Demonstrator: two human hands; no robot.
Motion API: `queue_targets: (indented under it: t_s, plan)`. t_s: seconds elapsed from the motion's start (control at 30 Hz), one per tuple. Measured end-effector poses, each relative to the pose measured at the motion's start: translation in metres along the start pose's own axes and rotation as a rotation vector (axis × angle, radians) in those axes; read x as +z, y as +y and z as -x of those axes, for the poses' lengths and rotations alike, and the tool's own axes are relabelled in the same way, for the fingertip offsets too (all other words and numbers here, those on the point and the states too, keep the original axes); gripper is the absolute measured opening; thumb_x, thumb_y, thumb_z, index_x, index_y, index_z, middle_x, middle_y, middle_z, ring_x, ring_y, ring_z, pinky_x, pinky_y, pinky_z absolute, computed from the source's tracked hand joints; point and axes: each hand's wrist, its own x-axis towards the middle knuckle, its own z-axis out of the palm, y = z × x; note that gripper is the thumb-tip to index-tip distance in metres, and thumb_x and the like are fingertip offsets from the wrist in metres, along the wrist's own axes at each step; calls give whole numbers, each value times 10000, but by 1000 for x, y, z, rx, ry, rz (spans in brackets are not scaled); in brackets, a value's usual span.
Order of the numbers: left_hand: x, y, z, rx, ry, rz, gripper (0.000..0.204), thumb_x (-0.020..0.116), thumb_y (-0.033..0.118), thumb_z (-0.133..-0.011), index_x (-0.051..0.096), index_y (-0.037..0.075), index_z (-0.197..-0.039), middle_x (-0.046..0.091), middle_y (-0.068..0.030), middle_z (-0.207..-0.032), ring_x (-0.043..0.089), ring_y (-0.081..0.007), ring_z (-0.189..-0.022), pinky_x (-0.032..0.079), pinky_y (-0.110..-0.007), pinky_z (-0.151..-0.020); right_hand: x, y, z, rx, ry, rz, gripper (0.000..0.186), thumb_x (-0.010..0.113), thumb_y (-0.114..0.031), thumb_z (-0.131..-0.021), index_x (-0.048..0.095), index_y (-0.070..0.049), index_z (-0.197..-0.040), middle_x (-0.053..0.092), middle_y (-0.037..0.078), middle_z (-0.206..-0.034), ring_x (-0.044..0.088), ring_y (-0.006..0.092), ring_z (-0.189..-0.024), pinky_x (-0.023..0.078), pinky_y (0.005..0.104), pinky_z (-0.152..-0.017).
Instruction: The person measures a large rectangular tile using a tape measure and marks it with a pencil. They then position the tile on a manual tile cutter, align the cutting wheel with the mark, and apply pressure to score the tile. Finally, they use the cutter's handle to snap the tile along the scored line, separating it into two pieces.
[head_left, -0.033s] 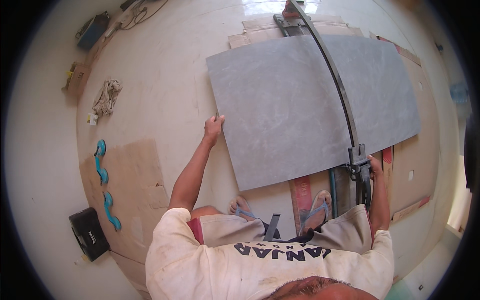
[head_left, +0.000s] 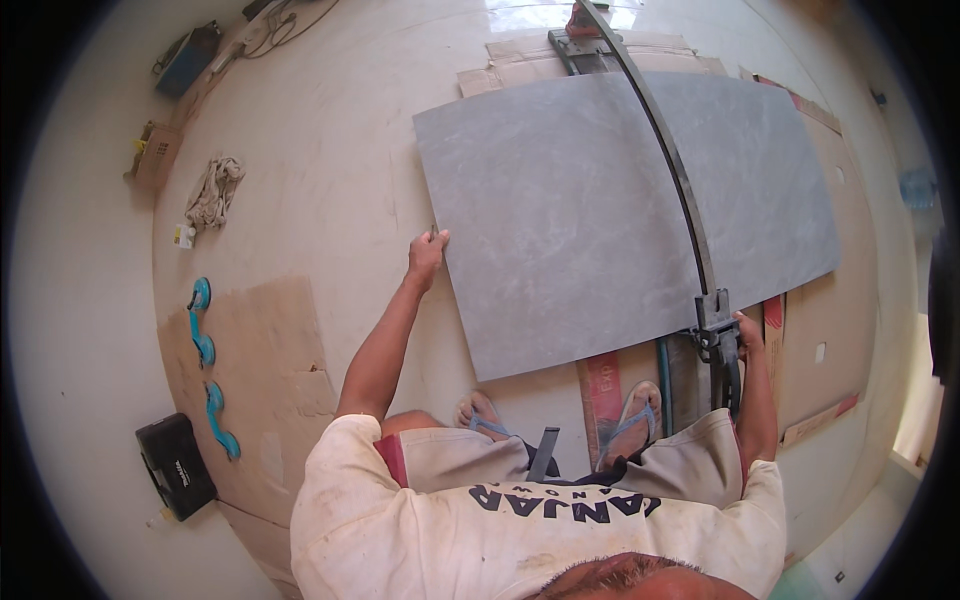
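- The grey slab (head_left: 560,220) is found in front of the person, ahead of the feet; its long axis is laid from left to right, with the right end turned a little farther away.
- Beyond its right end, brown cardboard (head_left: 825,350) is seen on the floor.
- The slab is crossed by 1 dark rail (head_left: 660,135), from near side to far side, right of its middle; so the long axis is cut across, not followed, by the rail.
- The near end of the rail is occupied by a black carriage (head_left: 715,315), at the near edge of the slab.
- The left hand (head_left: 427,257) is placed at the left short edge, well apart from the rail; its fingers are bent and almost closed, but whether the edge is gripped cannot be told.
- The right hand (head_left: 748,335) is placed just right of the carriage, so it is the nearer of the 2 to the rail; it is partly hidden, and its opening and hold cannot be told.
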Motion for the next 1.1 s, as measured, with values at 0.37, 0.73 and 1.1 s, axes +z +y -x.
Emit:
queue_targets:
  t_s: [0.37,0.73,1.1]
  plan:
    - [1,-5,-13,8,85,-60,327,577,292,-877,493,18,-718,435,-1,-626,406,-111,-609,372,-324,-545,-48,-10,-75,49,72,-484,247,531,-304,-916,577,-64,-952,614,65,-741,606,230,-636,517,399,-575]
    - [-19,-7,-11,-10,84,-48,315,553,283,-883,490,31,-704,408,8,-618,379,-100,-589,351,-306,-519,-19,11,-47,-50,-14,-377,287,559,-321,-913,590,-48,-995,624,71,-822,605,222,-718,500,364,-684]
    - [-43,-27,-18,10,151,-101,336,566,288,-863,498,3,-700,433,-35,-618,377,-121,-618,357,-321,-553,5,5,0,-159,27,17,315,583,-321,-883,633,-14,-936,627,53,-831,582,169,-736,449,316,-679]
